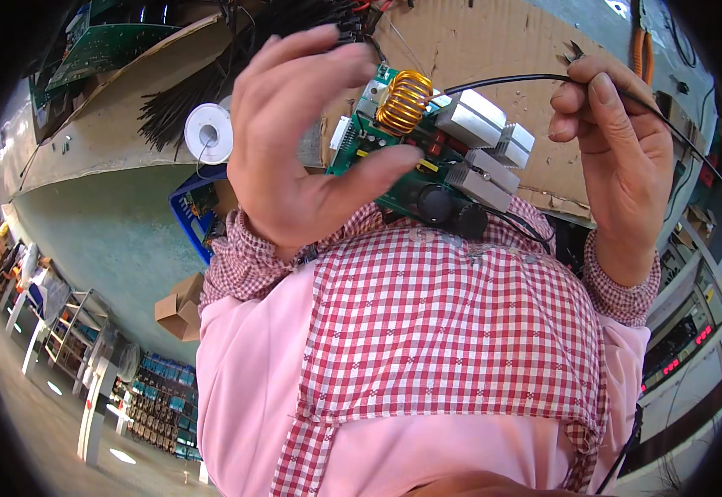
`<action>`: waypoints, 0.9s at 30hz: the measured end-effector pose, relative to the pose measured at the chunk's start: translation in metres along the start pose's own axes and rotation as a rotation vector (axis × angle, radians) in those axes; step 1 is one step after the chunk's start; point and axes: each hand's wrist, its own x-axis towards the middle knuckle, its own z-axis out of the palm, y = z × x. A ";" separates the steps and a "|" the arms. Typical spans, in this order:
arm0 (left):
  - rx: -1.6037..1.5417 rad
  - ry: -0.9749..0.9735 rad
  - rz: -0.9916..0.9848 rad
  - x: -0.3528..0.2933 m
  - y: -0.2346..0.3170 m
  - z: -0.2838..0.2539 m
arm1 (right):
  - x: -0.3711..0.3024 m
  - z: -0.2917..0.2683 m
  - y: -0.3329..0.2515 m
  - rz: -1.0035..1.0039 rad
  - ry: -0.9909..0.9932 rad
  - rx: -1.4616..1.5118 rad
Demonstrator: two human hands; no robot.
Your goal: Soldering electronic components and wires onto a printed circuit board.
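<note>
A green circuit board [367, 147] lies on cardboard close to my body, tilted in view. It carries a copper-wire coil [405, 101], silver heatsinks [470, 118] and round black capacitors [434, 204]. My left hand [294, 141], blurred by motion, is over the board's left side, thumb and fingers spread apart. Raised at the right, my right hand [618, 141] pinches a black cable [510, 80]. One cable end reaches the board beside the coil; the other runs off to the right. Dark pointed tips [574, 53] stick out above my right fingers; their kind is unclear.
A white spool of wire [208, 133] stands left of my left hand, near a bundle of black cables [180, 108]. A blue bin [188, 217] with parts sits below the bench edge. More green boards [108, 51] are at the far left; an orange cable [644, 51] hangs far right.
</note>
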 end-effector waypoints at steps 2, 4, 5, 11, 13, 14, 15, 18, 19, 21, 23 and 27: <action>0.162 -0.056 0.198 0.017 0.004 0.004 | 0.000 0.003 -0.002 0.032 0.024 -0.054; 0.439 -0.182 0.197 0.029 0.025 0.008 | 0.000 0.002 -0.006 0.025 -0.002 -0.095; 0.438 -0.181 0.192 0.030 0.027 0.010 | 0.000 0.001 -0.007 0.015 -0.024 -0.136; 0.602 -0.216 0.229 0.023 0.022 0.004 | -0.001 0.005 -0.004 0.051 -0.021 -0.153; 0.608 -0.234 0.213 0.023 0.020 0.003 | 0.000 0.002 -0.002 0.071 -0.019 -0.109; 0.616 -0.253 0.198 0.023 0.018 0.004 | 0.001 0.001 -0.001 0.089 -0.019 -0.064; 0.616 -0.253 0.198 0.022 0.017 0.004 | 0.001 0.001 -0.001 0.090 -0.019 -0.064; 0.617 -0.203 0.214 0.020 0.014 0.006 | 0.001 0.007 -0.001 0.075 -0.015 -0.045; 0.592 -0.169 0.238 0.020 0.015 0.008 | 0.001 0.015 -0.003 0.056 0.003 -0.040; 0.565 -0.133 0.262 0.021 0.019 0.010 | -0.002 0.020 -0.006 0.035 0.022 -0.037; 0.581 -0.125 0.299 0.022 0.022 0.011 | -0.008 0.020 -0.009 -0.060 -0.019 -0.336; 0.576 -0.127 0.312 0.026 0.021 0.011 | -0.014 0.031 -0.021 -0.134 0.059 -0.483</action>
